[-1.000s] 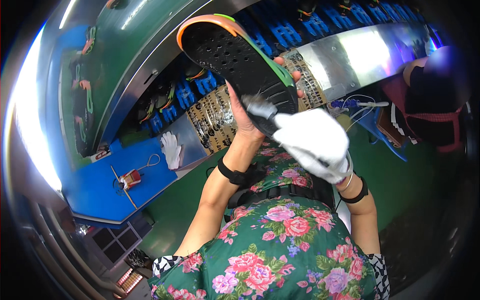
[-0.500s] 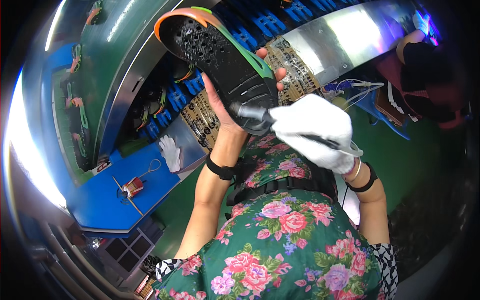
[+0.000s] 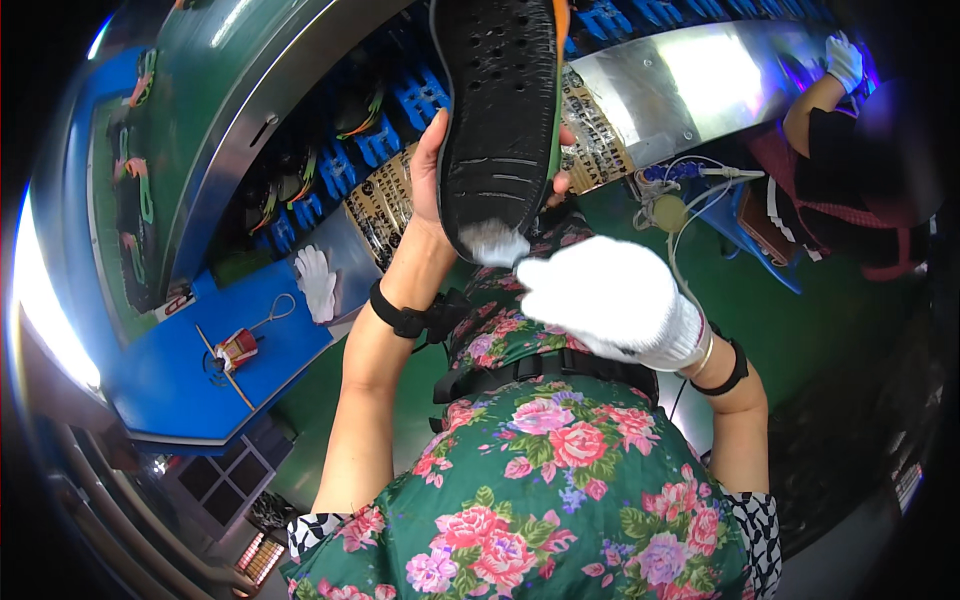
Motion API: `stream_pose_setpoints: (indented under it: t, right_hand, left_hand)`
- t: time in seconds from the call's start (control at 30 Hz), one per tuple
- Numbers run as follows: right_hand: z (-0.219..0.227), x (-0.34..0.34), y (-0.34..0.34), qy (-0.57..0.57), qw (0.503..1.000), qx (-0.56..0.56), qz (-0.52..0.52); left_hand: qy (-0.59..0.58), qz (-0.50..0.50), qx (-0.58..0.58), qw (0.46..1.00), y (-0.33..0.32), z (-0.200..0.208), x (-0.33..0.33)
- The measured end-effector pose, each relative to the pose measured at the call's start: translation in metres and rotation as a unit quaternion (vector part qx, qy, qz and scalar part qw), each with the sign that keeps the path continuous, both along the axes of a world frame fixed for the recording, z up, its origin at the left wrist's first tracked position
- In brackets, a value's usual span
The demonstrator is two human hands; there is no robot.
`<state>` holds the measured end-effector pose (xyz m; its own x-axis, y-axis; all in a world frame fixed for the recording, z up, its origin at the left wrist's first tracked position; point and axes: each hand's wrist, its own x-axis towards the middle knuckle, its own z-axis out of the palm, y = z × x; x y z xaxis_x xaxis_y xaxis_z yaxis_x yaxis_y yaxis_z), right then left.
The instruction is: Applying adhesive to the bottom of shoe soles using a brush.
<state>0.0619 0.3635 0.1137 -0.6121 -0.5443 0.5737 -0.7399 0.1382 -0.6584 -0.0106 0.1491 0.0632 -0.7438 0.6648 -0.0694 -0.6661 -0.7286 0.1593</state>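
My bare left hand (image 3: pixel 428 190) is closed round a black shoe (image 3: pixel 495 130) with an orange and green edge. The shoe's perforated, grooved underside faces me, and its upper end is cut off by the frame's top. In a white knit glove, my right hand (image 3: pixel 605 300) grips a brush-like tool (image 3: pixel 495 245). Its pale, motion-smeared head meets the shoe's lower rounded end. The gloved fingers hide the tool's handle.
Beyond the shoe runs a curved metal conveyor (image 3: pixel 680 85) with blue racks (image 3: pixel 425 100) behind it. Left, a blue table (image 3: pixel 180 390) bears a red-and-white container (image 3: pixel 236 350) and a white glove (image 3: pixel 316 283). Another person's gloved hand (image 3: pixel 845 62) is at the upper right.
The shoe has turned more upright and shifted right and up. The tool's head has moved to the lower end of its underside, now blurred. My right hand has lowered slightly.
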Motion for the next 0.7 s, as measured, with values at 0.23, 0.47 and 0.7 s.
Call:
stream_pose_setpoints:
  t: [0.23,0.47,0.7]
  right_hand:
    - [0.004,-0.002,0.009,-0.023,0.999,0.009,0.028]
    - [0.002,0.000,0.004,-0.065,0.993,-0.070,0.062]
    - [0.005,-0.010,0.003,-0.155,0.981,-0.108,0.050]
  left_hand:
    - [0.025,-0.097,-0.001,0.995,-0.005,0.002,-0.002]
    - [-0.049,-0.079,-0.195,0.976,-0.012,0.013,-0.002]
    - [0.000,-0.103,-0.114,0.988,-0.016,0.001,-0.010]
